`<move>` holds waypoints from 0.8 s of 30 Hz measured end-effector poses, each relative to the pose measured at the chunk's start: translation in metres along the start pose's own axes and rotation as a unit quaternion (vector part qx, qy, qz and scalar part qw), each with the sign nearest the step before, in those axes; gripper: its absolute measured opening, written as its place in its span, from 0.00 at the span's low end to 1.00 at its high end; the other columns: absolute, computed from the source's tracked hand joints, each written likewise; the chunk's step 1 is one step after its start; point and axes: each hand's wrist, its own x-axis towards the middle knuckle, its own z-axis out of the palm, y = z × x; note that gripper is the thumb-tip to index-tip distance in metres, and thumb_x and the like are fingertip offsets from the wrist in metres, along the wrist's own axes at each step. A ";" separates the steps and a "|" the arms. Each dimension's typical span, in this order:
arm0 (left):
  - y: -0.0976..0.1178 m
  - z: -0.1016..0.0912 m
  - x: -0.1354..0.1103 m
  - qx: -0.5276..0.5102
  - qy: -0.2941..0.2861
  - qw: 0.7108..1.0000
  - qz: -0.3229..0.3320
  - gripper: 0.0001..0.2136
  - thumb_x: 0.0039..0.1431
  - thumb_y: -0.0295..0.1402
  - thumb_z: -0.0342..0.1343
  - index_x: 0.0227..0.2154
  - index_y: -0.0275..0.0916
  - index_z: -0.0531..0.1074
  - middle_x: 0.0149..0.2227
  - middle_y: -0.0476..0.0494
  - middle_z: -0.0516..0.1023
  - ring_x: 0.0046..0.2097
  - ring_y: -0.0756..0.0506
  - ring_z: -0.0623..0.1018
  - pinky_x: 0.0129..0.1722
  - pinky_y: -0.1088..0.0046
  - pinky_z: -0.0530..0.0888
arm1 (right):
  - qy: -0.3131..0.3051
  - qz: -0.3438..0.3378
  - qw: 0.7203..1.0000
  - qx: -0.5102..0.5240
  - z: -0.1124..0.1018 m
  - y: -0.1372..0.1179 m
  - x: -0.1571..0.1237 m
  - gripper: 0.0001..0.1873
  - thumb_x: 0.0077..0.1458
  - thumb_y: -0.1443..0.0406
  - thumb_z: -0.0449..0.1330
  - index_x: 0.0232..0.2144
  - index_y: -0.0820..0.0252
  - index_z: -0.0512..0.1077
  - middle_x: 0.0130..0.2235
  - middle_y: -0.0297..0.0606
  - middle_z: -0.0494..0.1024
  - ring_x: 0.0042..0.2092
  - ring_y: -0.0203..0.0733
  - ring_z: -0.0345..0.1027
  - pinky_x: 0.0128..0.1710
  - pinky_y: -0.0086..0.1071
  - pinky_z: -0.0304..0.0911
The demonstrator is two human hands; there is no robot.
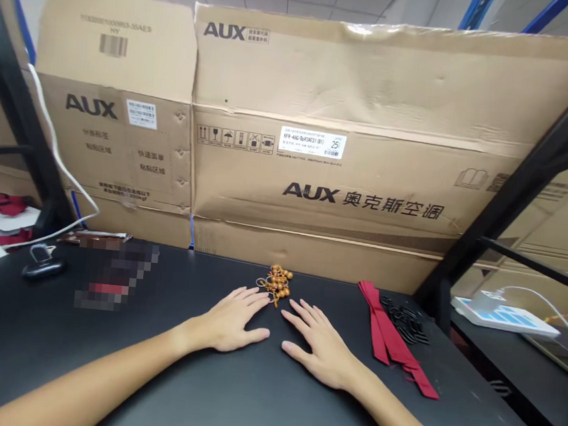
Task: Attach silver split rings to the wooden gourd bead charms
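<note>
Both of my hands lie flat, palms down, on a black table (148, 374). My left hand (231, 318) has its fingers stretched out, the tips just short of a small heap of wooden beads (275, 284). My right hand (318, 347) rests open beside it, fingers spread and pointing toward the same beads. Neither hand holds anything.
Red ribbons (392, 337) and a pile of black rings (407, 322) lie to the right. Large AUX cardboard boxes (351, 146) wall off the back. A black shelf post (512, 188) slants at right, with a white power strip (502, 314) beyond. A white cable (61, 171) and a black object (42, 267) are at left.
</note>
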 end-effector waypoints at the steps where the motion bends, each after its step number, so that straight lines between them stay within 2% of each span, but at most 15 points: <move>1: 0.000 0.000 0.000 0.000 0.001 1.000 0.008 0.31 0.63 0.51 0.46 0.63 0.39 0.57 0.64 0.39 0.59 0.65 0.36 0.58 0.64 0.53 0.53 | 0.012 -0.001 1.000 -0.001 0.001 0.001 0.000 0.32 0.60 0.45 0.48 0.63 0.49 0.57 0.67 0.39 0.52 0.68 0.52 0.41 0.65 0.54 0.39; 6: 0.000 0.000 -0.006 -0.034 0.015 0.996 0.079 0.23 0.63 0.44 0.51 0.57 0.40 0.66 0.60 0.41 0.67 0.62 0.39 0.65 0.63 0.58 0.59 | 0.113 -0.004 0.994 0.008 0.006 0.003 0.000 0.26 0.61 0.52 0.53 0.58 0.55 0.63 0.61 0.46 0.64 0.61 0.51 0.57 0.59 0.49 0.56; 9: 0.005 -0.002 -0.008 -0.079 0.012 0.988 0.130 0.18 0.62 0.38 0.53 0.54 0.40 0.69 0.56 0.42 0.72 0.59 0.42 0.69 0.61 0.64 0.63 | 0.148 -0.019 0.989 0.015 0.004 0.001 0.000 0.22 0.61 0.57 0.53 0.56 0.54 0.64 0.58 0.45 0.67 0.58 0.49 0.61 0.56 0.47 0.60; 13: 0.015 -0.006 -0.010 -0.137 0.009 0.978 0.156 0.15 0.62 0.32 0.51 0.51 0.42 0.71 0.50 0.44 0.77 0.54 0.44 0.74 0.56 0.68 0.68 | 0.135 -0.058 0.989 0.011 -0.001 -0.003 0.001 0.21 0.61 0.61 0.53 0.56 0.52 0.65 0.59 0.43 0.66 0.59 0.49 0.57 0.57 0.47 0.59; 16: 0.018 -0.006 -0.011 -0.149 0.008 0.976 0.158 0.14 0.63 0.33 0.50 0.50 0.42 0.72 0.49 0.44 0.77 0.52 0.44 0.75 0.55 0.68 0.69 | 0.116 -0.074 0.990 0.017 -0.003 -0.005 0.001 0.16 0.62 0.61 0.52 0.50 0.51 0.70 0.57 0.43 0.68 0.56 0.50 0.59 0.54 0.48 0.60; 20: 0.015 -0.002 -0.011 -0.130 0.026 0.980 0.150 0.13 0.64 0.35 0.50 0.48 0.41 0.72 0.48 0.42 0.77 0.51 0.43 0.74 0.54 0.67 0.69 | 0.112 -0.075 0.990 0.049 -0.003 -0.007 0.001 0.11 0.63 0.61 0.50 0.41 0.55 0.72 0.46 0.43 0.73 0.47 0.47 0.64 0.49 0.46 0.63; 24: 0.015 -0.001 -0.010 -0.093 0.052 0.986 0.130 0.10 0.63 0.35 0.52 0.44 0.40 0.73 0.44 0.42 0.76 0.48 0.43 0.73 0.53 0.66 0.67 | 0.115 -0.075 0.985 0.108 -0.001 -0.012 0.001 0.10 0.64 0.61 0.49 0.37 0.56 0.69 0.39 0.41 0.73 0.41 0.44 0.64 0.43 0.41 0.64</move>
